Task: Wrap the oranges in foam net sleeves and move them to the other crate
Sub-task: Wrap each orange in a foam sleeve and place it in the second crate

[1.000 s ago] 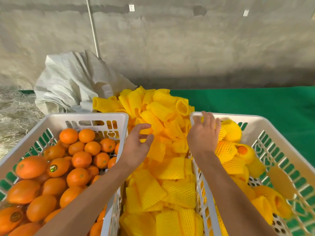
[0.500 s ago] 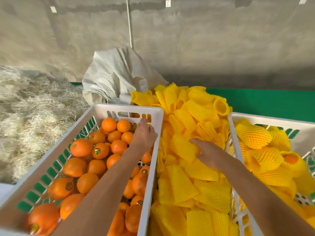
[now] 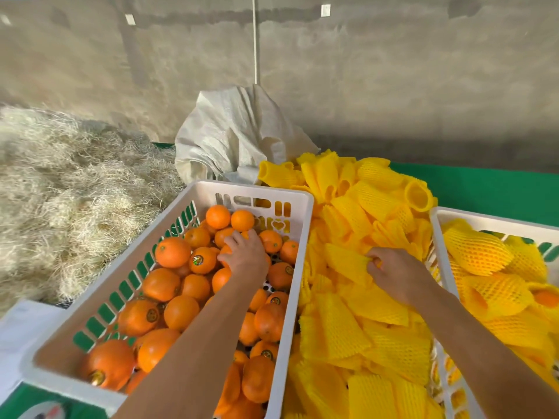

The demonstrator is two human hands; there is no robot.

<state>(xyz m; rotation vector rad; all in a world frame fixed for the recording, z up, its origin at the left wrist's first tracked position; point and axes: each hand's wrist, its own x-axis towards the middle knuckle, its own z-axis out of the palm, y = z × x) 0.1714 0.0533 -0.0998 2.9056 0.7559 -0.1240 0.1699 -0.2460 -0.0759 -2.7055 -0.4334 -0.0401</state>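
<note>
Two hands are working: left hand (image 3: 246, 257) cupping a firm, round orange (image 3: 225, 256); right hand (image 3: 393, 275) pinching a soft, featherlight foam sleeve (image 3: 348, 263) by its edge.

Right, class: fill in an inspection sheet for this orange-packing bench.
Surface: green table cover.
Job's things: left crate of bare oranges; sleeve pile between crates; right crate with wrapped oranges.
Clutter: white sack.
Grippers: left hand grips an orange; right hand pinches a sleeve.
Cables: thin cord on the wall.
Surroundings: straw, concrete wall.
</note>
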